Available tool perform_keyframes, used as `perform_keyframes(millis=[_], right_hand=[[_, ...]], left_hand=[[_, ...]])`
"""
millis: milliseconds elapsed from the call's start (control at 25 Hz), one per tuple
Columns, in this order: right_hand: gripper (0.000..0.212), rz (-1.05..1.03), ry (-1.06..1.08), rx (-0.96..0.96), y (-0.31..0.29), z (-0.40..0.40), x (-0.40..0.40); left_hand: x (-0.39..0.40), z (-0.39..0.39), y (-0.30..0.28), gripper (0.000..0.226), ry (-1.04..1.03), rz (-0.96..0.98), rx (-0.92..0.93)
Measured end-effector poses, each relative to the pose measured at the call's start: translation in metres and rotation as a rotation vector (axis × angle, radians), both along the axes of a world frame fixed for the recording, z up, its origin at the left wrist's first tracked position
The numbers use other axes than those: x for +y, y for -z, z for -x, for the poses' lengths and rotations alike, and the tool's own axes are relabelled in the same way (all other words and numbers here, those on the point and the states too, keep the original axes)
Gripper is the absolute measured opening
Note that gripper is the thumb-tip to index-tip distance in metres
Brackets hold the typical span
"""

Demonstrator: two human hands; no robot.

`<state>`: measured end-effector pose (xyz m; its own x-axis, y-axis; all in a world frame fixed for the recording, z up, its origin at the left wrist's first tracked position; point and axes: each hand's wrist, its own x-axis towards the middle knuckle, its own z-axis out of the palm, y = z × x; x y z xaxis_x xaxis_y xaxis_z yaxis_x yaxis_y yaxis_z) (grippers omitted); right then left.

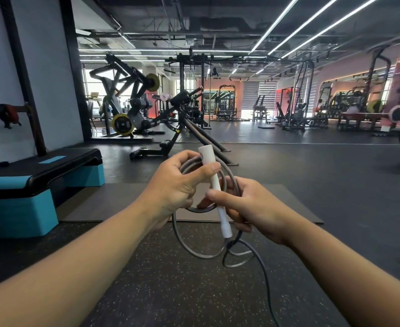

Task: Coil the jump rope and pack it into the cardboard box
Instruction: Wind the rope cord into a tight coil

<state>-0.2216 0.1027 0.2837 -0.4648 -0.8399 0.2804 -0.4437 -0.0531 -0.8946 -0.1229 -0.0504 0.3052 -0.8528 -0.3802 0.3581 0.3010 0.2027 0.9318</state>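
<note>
A grey jump rope (195,252) with a white handle (214,182) is held up in front of me, wound into a few loops. My left hand (177,182) grips the upper part of the handle together with the loops. My right hand (246,206) pinches the handle lower down and holds the loops on their right side. The handle runs diagonally from upper left to lower right between both hands. A loose length of rope trails down past the bottom edge of the view. No cardboard box is in view.
A dark mat (276,204) lies on the speckled rubber floor (170,291) below my hands. A black and teal step platform (29,185) stands at the left. Weight machines (128,109) and an inclined bench (189,123) fill the gym behind.
</note>
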Motion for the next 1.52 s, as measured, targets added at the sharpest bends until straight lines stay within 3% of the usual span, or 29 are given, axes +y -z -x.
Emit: perform_keyframes(millis=[160, 360, 480, 600, 760, 920, 1080, 1240, 1360, 1520], right_hand=[[0.035, -0.132, 0.003, 0.3, -0.005, 0.006, 0.001], [0.031, -0.414, -0.088, 0.627, -0.011, -0.002, -0.006], [0.025, -0.412, -0.098, 0.667, -0.018, -0.002, -0.005], [0.042, -0.415, -0.07, 0.611, -0.025, 0.006, 0.007], [0.058, -0.434, 0.053, 0.487, -0.033, 0.033, 0.037], [0.055, -0.354, 0.18, 0.3, -0.024, 0.062, 0.068], [0.043, -0.046, 0.059, -0.024, -0.003, 0.039, 0.027], [0.067, 0.191, -0.052, -0.362, 0.005, 0.008, -0.022], [0.066, 0.408, 0.035, -0.393, 0.015, -0.016, -0.048], [0.032, 0.586, 0.202, -0.502, 0.022, -0.04, -0.069]], left_hand=[[-0.02, -0.005, -0.011, 0.045, 0.072, 0.056, -0.232], [-0.019, -0.003, -0.056, 0.019, 0.269, 0.706, -0.777], [-0.003, 0.005, -0.058, 0.043, 0.239, 1.167, -0.858], [-0.013, -0.003, -0.049, 0.058, 0.257, 1.292, -0.825], [-0.054, -0.03, -0.051, 0.059, 0.259, 1.08, -0.752], [-0.099, -0.063, -0.049, 0.063, -0.039, 0.724, -0.567], [-0.071, -0.049, -0.02, 0.055, 0.002, 0.018, -0.193], [-0.024, -0.012, -0.009, 0.031, -0.032, -0.38, 0.102], [0.009, 0.012, 0.002, 0.044, -0.151, -0.428, 0.14], [0.037, 0.026, 0.022, 0.068, -0.184, -0.543, 0.157]])
